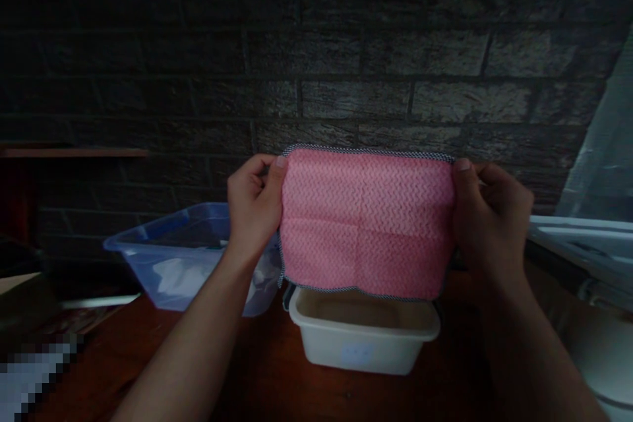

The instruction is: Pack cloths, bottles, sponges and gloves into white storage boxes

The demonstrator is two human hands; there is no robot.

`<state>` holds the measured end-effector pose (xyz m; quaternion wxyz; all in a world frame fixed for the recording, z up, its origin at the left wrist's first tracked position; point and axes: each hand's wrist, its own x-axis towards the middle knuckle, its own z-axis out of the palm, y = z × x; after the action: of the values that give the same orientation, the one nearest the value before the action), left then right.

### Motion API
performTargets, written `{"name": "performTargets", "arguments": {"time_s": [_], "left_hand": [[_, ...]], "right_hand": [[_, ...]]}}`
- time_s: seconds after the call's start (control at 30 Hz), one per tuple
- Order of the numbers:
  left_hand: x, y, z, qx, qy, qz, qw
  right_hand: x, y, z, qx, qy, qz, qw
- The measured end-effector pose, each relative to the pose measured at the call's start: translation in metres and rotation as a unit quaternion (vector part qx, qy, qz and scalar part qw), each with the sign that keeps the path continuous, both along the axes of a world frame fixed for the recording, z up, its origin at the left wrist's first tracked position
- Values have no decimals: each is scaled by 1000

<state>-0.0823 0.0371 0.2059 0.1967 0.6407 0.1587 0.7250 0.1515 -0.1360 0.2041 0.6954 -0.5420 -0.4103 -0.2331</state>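
A pink cleaning cloth with a black-and-white edge is stretched out upright between my hands. Crossing fold creases show on its face. My left hand pinches its upper left corner, thumb in front. At the upper right corner, my right hand grips it the same way. Below and behind the cloth's lower edge stands a white plastic basin, with a pale label on its front. The cloth hides part of the basin's far side.
To the left, a translucent blue plastic bin holds white material. Both containers stand on a reddish-brown wooden table. A dark brick wall rises behind. On the right is a pale-rimmed object, only partly visible.
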Motion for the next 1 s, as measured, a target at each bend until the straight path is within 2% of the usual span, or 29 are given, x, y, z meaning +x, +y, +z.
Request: {"name": "performTargets", "arguments": {"time_s": [0.43,0.6,0.73,1.0], "left_hand": [[-1,-2,-3,-14,8,-64,998],[-2,-2,-2,-9,7,-69,998],[-2,-2,-3,-17,4,-74,997],[-1,-1,-1,-45,0,-128,991]], "right_hand": [[-5,-5,1,-32,12,-113,993],[-4,-6,-1,-26,23,-95,995],[-3,-7,-2,-29,13,-107,994],[-4,-6,-1,-30,33,-91,995]]}}
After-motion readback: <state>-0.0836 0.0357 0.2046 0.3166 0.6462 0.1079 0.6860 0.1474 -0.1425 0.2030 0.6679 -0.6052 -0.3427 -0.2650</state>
